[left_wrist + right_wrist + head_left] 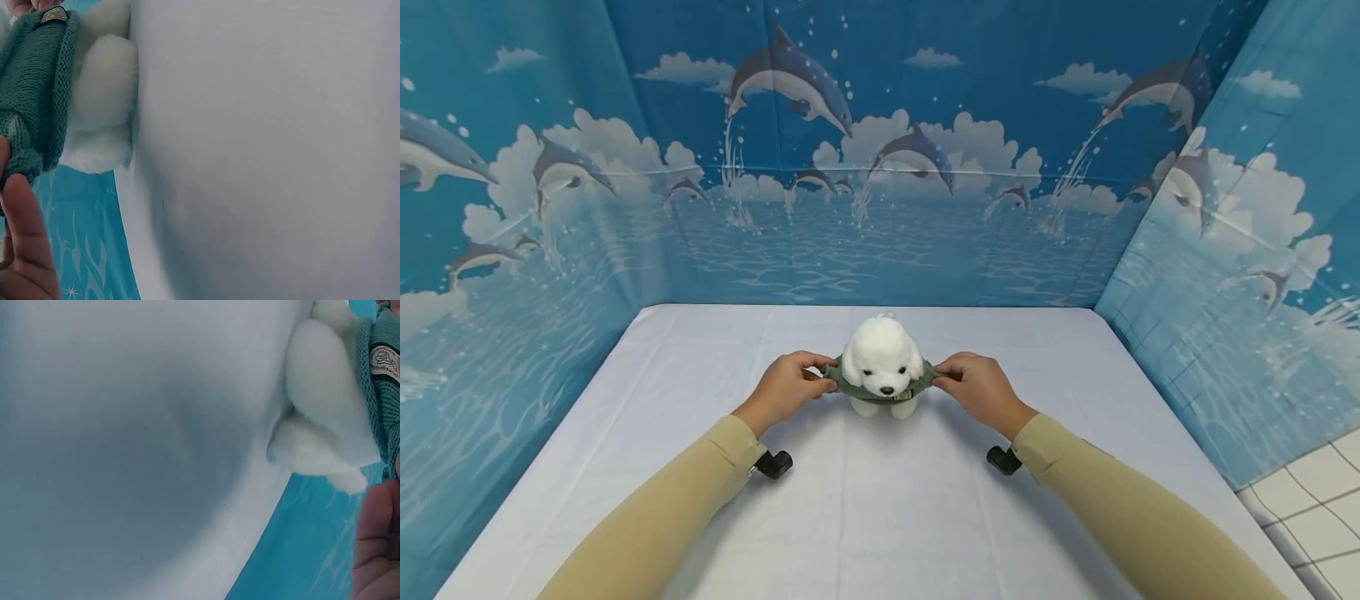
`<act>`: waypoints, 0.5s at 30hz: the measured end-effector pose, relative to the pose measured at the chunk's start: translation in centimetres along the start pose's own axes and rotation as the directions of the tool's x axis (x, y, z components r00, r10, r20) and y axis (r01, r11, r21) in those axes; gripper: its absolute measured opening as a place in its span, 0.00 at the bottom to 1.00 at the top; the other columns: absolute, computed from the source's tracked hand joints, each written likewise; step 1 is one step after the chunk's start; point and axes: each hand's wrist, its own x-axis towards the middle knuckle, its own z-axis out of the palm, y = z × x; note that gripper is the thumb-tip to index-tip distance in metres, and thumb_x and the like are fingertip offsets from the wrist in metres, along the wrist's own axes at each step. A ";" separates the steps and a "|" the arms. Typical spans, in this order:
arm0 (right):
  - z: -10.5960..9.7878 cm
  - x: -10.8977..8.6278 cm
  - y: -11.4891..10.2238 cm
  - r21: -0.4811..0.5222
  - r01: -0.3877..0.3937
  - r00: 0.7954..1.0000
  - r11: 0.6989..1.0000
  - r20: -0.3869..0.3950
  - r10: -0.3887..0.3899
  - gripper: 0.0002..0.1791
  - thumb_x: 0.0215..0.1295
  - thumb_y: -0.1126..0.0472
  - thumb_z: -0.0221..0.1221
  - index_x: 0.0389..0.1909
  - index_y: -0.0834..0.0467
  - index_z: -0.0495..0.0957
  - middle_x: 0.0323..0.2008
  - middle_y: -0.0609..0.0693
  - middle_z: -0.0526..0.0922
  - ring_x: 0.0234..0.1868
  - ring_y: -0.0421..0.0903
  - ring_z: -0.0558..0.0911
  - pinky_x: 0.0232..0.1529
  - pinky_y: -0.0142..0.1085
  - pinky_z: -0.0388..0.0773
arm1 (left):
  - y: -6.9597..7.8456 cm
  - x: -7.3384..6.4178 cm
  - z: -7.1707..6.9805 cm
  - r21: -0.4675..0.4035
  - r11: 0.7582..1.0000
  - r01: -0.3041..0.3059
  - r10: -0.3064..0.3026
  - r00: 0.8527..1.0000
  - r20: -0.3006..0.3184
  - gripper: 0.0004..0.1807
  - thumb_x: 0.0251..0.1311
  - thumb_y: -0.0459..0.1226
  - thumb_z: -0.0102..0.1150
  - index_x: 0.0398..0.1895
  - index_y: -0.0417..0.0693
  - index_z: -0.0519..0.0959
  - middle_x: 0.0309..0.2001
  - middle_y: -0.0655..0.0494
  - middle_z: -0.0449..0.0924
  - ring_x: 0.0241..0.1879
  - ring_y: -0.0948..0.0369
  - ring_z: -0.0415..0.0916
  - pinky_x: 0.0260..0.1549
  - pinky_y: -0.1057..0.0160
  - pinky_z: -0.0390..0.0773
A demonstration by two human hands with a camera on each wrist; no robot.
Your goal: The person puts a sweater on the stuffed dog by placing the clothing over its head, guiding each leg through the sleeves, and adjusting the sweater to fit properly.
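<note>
A white plush dog (pixel 883 350) stands on the table in the head view, facing the camera. Round its body is a green knitted sweater (pixel 31 81) with a small printed label (pixel 384 361) on its front. My left hand (pixel 786 385) pinches one side of the sweater between thumb and fingers. On the other side, my right hand (pixel 981 390) pinches the opposite end, and the knit spreads outward between both hands. The dog's white legs (pixel 106 81) show below the sweater's rolled edge and rest on the cloth. Both wrist views cut off part of each hand.
A white cloth (pixel 880 517) covers the table. Blue curtains (pixel 880 242) printed with dolphins stand behind it and on both sides. A small black device (pixel 773 464) sits at the left wrist, another black device (pixel 1003 460) at the right. Pale tiles (pixel 1322 500) show at lower right.
</note>
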 end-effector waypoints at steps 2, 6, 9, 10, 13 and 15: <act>0.0 0.1 -0.1 -0.011 -0.015 1.000 1.000 0.019 0.015 0.09 0.58 0.54 0.63 0.40 0.49 0.84 0.36 0.42 0.81 0.32 0.37 0.78 0.28 0.33 0.75 | 0.0 0.2 0.1 0.002 1.000 0.008 -0.008 1.000 0.002 0.18 0.48 0.46 0.69 0.44 0.69 0.79 0.48 0.64 0.75 0.37 0.59 0.81 0.36 0.54 0.80; 0.0 0.6 -0.2 -0.043 -0.049 0.997 0.998 0.057 0.051 0.10 0.59 0.54 0.62 0.41 0.49 0.84 0.35 0.43 0.81 0.31 0.38 0.77 0.27 0.33 0.74 | 0.1 0.5 0.3 0.019 1.000 0.021 -0.021 1.000 0.014 0.19 0.47 0.47 0.70 0.46 0.69 0.79 0.48 0.64 0.75 0.39 0.57 0.81 0.35 0.56 0.80; 0.1 1.0 -0.1 -0.054 -0.068 0.995 0.996 0.072 0.071 0.11 0.59 0.53 0.62 0.42 0.49 0.84 0.36 0.43 0.81 0.33 0.38 0.78 0.28 0.33 0.74 | 0.2 0.7 0.4 0.026 0.999 0.033 -0.034 0.999 0.020 0.21 0.47 0.47 0.70 0.47 0.69 0.79 0.48 0.64 0.77 0.39 0.57 0.81 0.36 0.56 0.80; 0.1 1.1 -0.1 -0.057 -0.071 0.994 0.996 0.076 0.076 0.11 0.59 0.53 0.62 0.42 0.50 0.84 0.36 0.43 0.81 0.33 0.38 0.78 0.29 0.33 0.74 | 0.3 0.8 0.4 0.027 0.999 0.038 -0.038 0.999 0.020 0.21 0.47 0.47 0.69 0.47 0.69 0.78 0.47 0.64 0.77 0.39 0.57 0.81 0.36 0.56 0.80; 0.2 1.2 0.0 -0.063 -0.083 0.992 0.995 0.087 0.088 0.12 0.59 0.52 0.62 0.42 0.50 0.84 0.36 0.44 0.81 0.33 0.38 0.78 0.29 0.33 0.74 | 0.3 0.8 0.4 0.025 0.998 0.050 -0.050 0.999 0.021 0.20 0.48 0.47 0.69 0.47 0.69 0.79 0.46 0.64 0.78 0.39 0.57 0.82 0.36 0.56 0.81; 0.1 1.2 0.1 -0.063 -0.086 0.992 0.994 0.091 0.091 0.12 0.59 0.52 0.62 0.42 0.50 0.84 0.36 0.44 0.81 0.33 0.38 0.78 0.28 0.33 0.74 | 0.3 0.8 0.3 0.029 0.998 0.055 -0.055 0.998 0.024 0.20 0.48 0.46 0.69 0.47 0.69 0.79 0.46 0.64 0.78 0.38 0.57 0.82 0.35 0.56 0.80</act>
